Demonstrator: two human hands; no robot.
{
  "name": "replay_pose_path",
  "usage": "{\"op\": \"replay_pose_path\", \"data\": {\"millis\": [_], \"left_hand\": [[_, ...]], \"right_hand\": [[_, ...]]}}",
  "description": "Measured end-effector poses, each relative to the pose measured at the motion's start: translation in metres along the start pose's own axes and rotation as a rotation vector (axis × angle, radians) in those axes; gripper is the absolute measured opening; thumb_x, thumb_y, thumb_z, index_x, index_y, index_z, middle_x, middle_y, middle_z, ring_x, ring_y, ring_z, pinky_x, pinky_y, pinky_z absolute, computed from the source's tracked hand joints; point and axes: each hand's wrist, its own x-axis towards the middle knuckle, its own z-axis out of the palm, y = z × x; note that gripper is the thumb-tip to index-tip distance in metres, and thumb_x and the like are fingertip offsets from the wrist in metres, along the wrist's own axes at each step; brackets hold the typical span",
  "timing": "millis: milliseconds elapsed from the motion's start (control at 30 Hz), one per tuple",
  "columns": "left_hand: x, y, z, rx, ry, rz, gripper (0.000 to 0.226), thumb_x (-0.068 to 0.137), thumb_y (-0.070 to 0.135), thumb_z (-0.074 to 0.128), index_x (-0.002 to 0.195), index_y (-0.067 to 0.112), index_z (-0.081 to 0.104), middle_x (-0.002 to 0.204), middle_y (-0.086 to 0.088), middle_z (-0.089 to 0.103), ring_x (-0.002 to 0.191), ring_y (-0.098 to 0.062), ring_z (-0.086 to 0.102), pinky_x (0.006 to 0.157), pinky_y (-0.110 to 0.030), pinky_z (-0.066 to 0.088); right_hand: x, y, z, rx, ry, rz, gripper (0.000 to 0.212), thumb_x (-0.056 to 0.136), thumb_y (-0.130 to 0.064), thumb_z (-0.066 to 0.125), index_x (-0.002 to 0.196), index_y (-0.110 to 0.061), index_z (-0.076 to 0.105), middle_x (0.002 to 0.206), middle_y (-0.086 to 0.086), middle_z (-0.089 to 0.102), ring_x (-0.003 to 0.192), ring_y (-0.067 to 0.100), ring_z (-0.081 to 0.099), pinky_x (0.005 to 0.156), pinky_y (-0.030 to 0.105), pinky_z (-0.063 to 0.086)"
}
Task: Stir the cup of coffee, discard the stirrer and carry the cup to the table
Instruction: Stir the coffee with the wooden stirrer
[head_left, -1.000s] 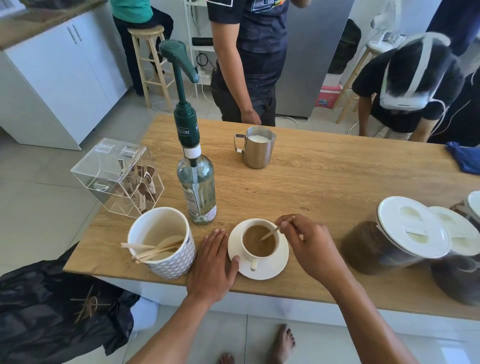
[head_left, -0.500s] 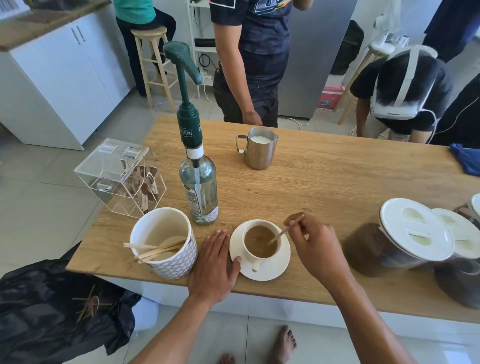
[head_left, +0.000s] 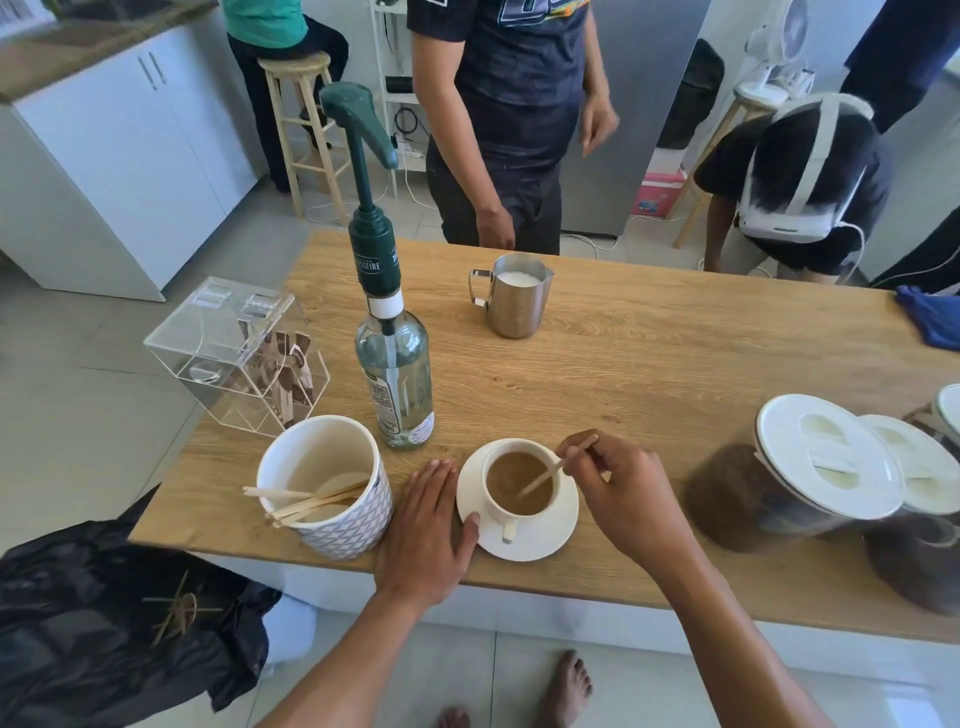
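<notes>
At the near edge of the table (head_left: 649, 374), the wooden stirrer (head_left: 556, 470) has swept further across the coffee cup (head_left: 497, 518).
Stirring goes on: the right hand (head_left: 623, 493) pinches the stick in a narrow grip, the left hand (head_left: 426, 535) lies flat, thumb touching the saucer (head_left: 551, 541); discarding awaits.

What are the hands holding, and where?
The right hand pinches the thin wooden stirrer near its top end; the left hand lies flat, holding nothing.

Left grip (head_left: 423, 525) flat, palm down; right grip (head_left: 623, 488) pinching.
</notes>
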Motion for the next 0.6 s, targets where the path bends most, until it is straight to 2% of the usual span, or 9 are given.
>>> {"op": "replay_pose_path", "data": {"millis": [100,167,233,300,400,500,567,600], "left_hand": [[0.0002,0.0003,0.0002,-0.003,-0.002,-0.001,0.062,0.099,0.047,0.034,0.146,0.007,0.043,0.154,-0.006,0.041,0.146,-0.019,0.028,0.121,-0.036,0.016],[0.0004,0.0,0.0004,-0.002,0.001,-0.002,0.062,0.099,0.046,0.035,0.146,0.007,0.044,0.153,-0.006,0.041,0.146,-0.019,0.029,0.121,-0.036,0.016],[0.0005,-0.0002,0.0001,0.002,0.001,-0.002,0.062,0.099,0.046,0.035,0.146,0.007,0.044,0.153,-0.007,0.042,0.145,-0.02,0.029,0.121,-0.035,0.015],[0.0006,0.0002,-0.0001,0.003,0.0,0.0,0.062,0.099,0.046,0.035,0.146,0.007,0.044,0.153,-0.007,0.042,0.145,-0.02,0.03,0.122,-0.035,0.014],[0.0006,0.0011,-0.0001,0.002,0.003,0.0,0.061,0.099,0.046,0.035,0.146,0.007,0.043,0.153,-0.007,0.042,0.145,-0.019,0.029,0.121,-0.035,0.015],[0.0007,0.0005,-0.0002,0.006,0.001,-0.002,0.061,0.1,0.046,0.035,0.147,0.008,0.042,0.154,-0.006,0.041,0.146,-0.019,0.028,0.122,-0.035,0.014],[0.0006,0.0002,-0.0004,0.005,-0.002,0.001,0.061,0.099,0.046,0.035,0.147,0.008,0.043,0.153,-0.007,0.042,0.146,-0.02,0.029,0.121,-0.036,0.016],[0.0006,0.0002,-0.0001,0.002,0.0,0.005,0.061,0.099,0.046,0.035,0.146,0.007,0.043,0.153,-0.007,0.042,0.145,-0.02,0.03,0.121,-0.037,0.017]], "right_hand": [[0.0006,0.003,-0.0033,-0.034,0.079,0.032,0.017,0.095,-0.015,0.057,0.085,-0.017,0.07,0.075,-0.015,0.069,0.071,0.012,0.061,0.061,0.029,0.048],[0.0008,0.0008,-0.0039,-0.024,0.102,0.022,0.015,0.095,-0.015,0.058,0.088,-0.019,0.07,0.078,-0.015,0.07,0.075,0.006,0.062,0.063,0.024,0.048],[0.0001,-0.0017,-0.0021,0.006,0.041,0.004,0.015,0.094,-0.015,0.059,0.088,-0.024,0.07,0.079,-0.015,0.071,0.075,0.002,0.063,0.063,0.02,0.049],[-0.0019,-0.0007,0.0,0.001,-0.014,0.021,0.017,0.093,-0.015,0.059,0.083,-0.024,0.07,0.077,-0.011,0.072,0.071,0.007,0.064,0.064,0.027,0.052],[-0.0024,0.0038,-0.001,-0.047,0.059,0.043,0.017,0.094,-0.016,0.057,0.082,-0.02,0.069,0.073,-0.005,0.071,0.066,0.014,0.064,0.065,0.038,0.053],[-0.0021,0.001,-0.0012,-0.03,0.087,0.021,0.014,0.095,-0.017,0.058,0.088,-0.022,0.07,0.076,-0.01,0.072,0.071,0.007,0.065,0.066,0.029,0.053],[-0.002,-0.0007,0.0007,0.029,0.019,0.022,0.018,0.094,-0.015,0.06,0.084,-0.025,0.071,0.08,-0.015,0.073,0.074,0.004,0.066,0.066,0.022,0.052],[-0.0023,-0.0005,0.0012,0.044,-0.008,0.037,0.022,0.093,-0.013,0.06,0.079,-0.026,0.07,0.081,-0.015,0.073,0.073,0.006,0.066,0.066,0.023,0.052]]}}
